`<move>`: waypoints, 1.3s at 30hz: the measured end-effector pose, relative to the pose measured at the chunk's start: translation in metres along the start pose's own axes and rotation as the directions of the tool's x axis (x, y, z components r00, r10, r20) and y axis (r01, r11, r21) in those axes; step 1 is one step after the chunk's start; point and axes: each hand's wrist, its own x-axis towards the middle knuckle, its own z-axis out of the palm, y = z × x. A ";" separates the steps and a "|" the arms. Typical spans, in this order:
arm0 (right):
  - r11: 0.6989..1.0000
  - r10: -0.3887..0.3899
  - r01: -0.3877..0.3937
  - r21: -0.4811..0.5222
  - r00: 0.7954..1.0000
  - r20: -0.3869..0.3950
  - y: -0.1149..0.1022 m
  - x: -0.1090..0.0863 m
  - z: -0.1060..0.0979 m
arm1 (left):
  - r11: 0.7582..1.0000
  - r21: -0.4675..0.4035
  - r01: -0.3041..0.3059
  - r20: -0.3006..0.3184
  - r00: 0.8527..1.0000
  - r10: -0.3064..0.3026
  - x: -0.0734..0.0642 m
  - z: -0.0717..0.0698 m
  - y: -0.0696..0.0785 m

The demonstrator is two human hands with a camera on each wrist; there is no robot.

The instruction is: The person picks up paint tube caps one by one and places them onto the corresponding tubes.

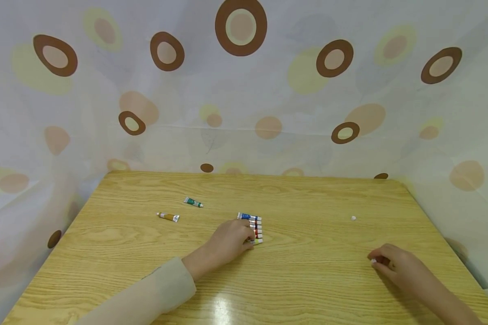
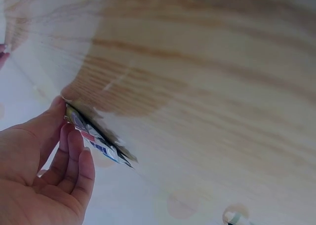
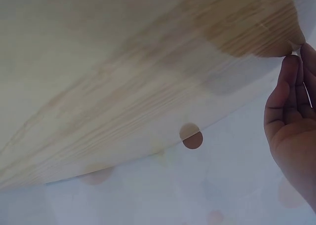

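Note:
My left hand point(image 1: 229, 239) reaches over a tight row of several small paint tubes. Its thumb and index finger pinch the nearest one, a yellow-green paint tube point(image 1: 258, 241); the hand hides most of that tube's body. At the far end of the row lies a blue paint tube point(image 1: 250, 217), with white caps all pointing right. In the left wrist view, the tubes' foil ends point(image 2: 116, 156) show beside the fingers. Over at the right, my right hand point(image 1: 398, 264) pinches a small white piece point(image 1: 373, 260) between thumb and fingertips, just above the table.
A green paint tube point(image 1: 193, 202) and an ochre paint tube point(image 1: 168, 217) lie apart on the left. Another small white piece point(image 1: 353, 218) rests beyond the right hand. The wood-grain table point(image 1: 309, 280) meets a spotted sheet point(image 1: 268, 149) at its back and sides.

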 end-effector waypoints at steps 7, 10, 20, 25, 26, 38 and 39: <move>0.999 0.046 -0.047 0.013 0.997 0.060 -0.002 0.003 0.001 | 1.000 -0.015 -0.002 -0.011 1.000 0.002 0.000 -0.001 0.003; 0.999 0.048 -0.049 0.017 0.997 0.065 -0.003 0.004 0.002 | 1.000 -0.016 -0.002 -0.017 1.000 0.001 0.000 -0.002 0.003; 0.998 0.048 -0.051 0.048 0.998 0.050 -0.011 0.009 -0.001 | 0.998 -0.050 0.034 0.011 0.999 -0.034 0.001 -0.008 0.000; 0.996 0.056 -0.059 0.064 0.998 0.041 -0.018 0.012 -0.004 | 0.994 -0.077 0.075 0.027 0.997 -0.073 -0.003 -0.015 -0.005; 0.996 0.051 -0.054 0.067 0.998 0.035 -0.019 0.013 -0.004 | 0.994 -0.073 0.081 0.024 0.997 -0.079 -0.005 -0.017 -0.007; 0.973 0.166 -0.183 0.140 0.979 0.121 -0.032 0.026 -0.008 | 0.994 -0.017 0.111 -0.061 0.992 -0.112 -0.022 -0.031 -0.038; 0.973 0.153 -0.168 0.157 0.983 0.102 -0.032 0.027 -0.007 | 0.994 -0.007 0.113 -0.065 0.991 -0.113 -0.024 -0.032 -0.040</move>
